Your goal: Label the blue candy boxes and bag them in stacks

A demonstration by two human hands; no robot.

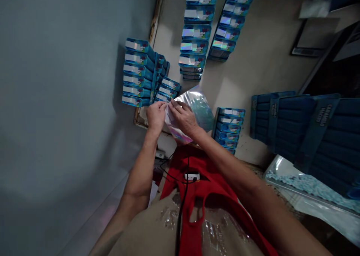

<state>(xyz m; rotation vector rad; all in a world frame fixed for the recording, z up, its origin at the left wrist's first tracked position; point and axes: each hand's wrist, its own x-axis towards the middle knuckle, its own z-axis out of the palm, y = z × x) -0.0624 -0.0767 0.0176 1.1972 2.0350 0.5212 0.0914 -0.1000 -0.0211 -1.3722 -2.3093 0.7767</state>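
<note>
A shiny, rainbow-reflecting silvery sheet (201, 107) is held at an angle close to the table's near edge. My left hand (156, 117) is closed, with thumb and forefinger pinched at the sheet's left edge. My right hand (184, 117) lies across the sheet, its fingers closed on the same edge beside the left fingertips. Whatever lies between the fingertips is too small to make out. Just beyond my hands are a few small blue boxes (168, 88) with pale labels on their ends.
A taller stack of blue boxes (137, 74) stands at left by the wall. Two rows of boxes (194, 34) (229, 23) run back across the table (239, 76). More boxes (230, 124) are right of the sheet. Large blue cartons (298, 124) stand near a tray of pale-blue pieces (312, 186).
</note>
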